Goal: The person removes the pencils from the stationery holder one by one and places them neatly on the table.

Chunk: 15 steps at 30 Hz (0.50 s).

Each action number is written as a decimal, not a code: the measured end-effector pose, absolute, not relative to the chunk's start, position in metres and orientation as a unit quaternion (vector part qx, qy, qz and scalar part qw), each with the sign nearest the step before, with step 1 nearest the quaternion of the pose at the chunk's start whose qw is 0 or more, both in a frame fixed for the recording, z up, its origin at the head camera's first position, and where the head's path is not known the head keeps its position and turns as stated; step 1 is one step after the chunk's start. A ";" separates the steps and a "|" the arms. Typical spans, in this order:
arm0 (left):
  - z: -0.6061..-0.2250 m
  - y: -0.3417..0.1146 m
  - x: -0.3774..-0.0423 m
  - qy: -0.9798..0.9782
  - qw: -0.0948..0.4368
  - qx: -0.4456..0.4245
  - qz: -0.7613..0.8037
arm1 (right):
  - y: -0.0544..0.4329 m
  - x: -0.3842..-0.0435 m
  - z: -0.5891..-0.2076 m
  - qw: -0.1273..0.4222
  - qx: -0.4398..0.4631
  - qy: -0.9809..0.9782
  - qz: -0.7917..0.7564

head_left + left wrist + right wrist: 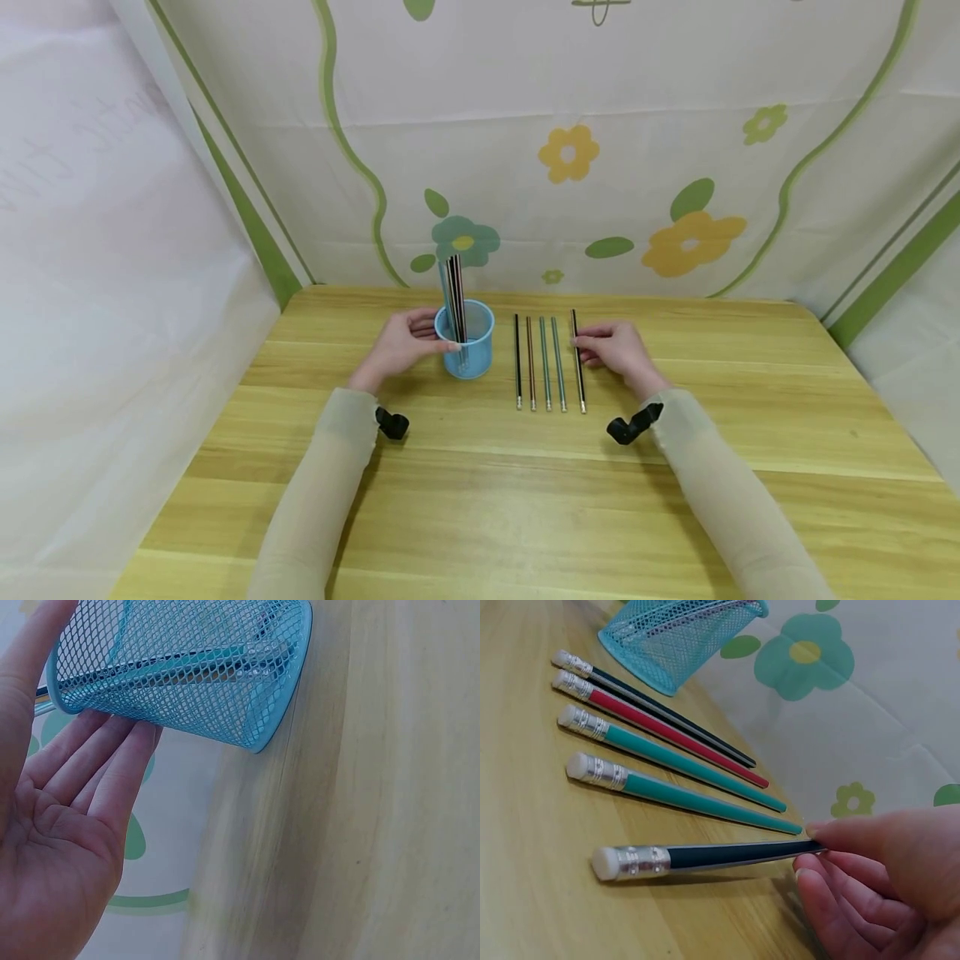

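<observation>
My left hand (401,343) cups blue wire-mesh pencil cup (471,346), fingers straight. My right hand (615,348) pinches dark blue pencil (577,360), at 3 o'clock of four-pencil row (538,362).

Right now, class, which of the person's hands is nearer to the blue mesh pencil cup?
Left. The left hand touches the blue mesh cup; the right hand pinches the dark pencil beyond the row.
</observation>
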State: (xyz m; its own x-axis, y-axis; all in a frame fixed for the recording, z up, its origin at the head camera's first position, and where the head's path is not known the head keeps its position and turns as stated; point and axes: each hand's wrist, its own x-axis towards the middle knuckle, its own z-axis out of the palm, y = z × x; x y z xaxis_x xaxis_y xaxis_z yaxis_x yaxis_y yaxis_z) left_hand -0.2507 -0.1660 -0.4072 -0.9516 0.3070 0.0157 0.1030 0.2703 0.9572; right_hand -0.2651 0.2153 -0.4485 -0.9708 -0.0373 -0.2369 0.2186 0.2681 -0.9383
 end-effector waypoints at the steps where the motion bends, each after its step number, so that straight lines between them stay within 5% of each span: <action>1: -0.403 -0.165 -0.248 0.792 0.087 0.130 0.590 | 0.215 -0.265 -0.449 0.109 0.059 0.792 -0.597; 15: -0.397 -0.164 -0.244 0.793 0.084 0.130 0.590 | 0.206 -0.264 -0.446 0.092 0.071 0.828 -0.549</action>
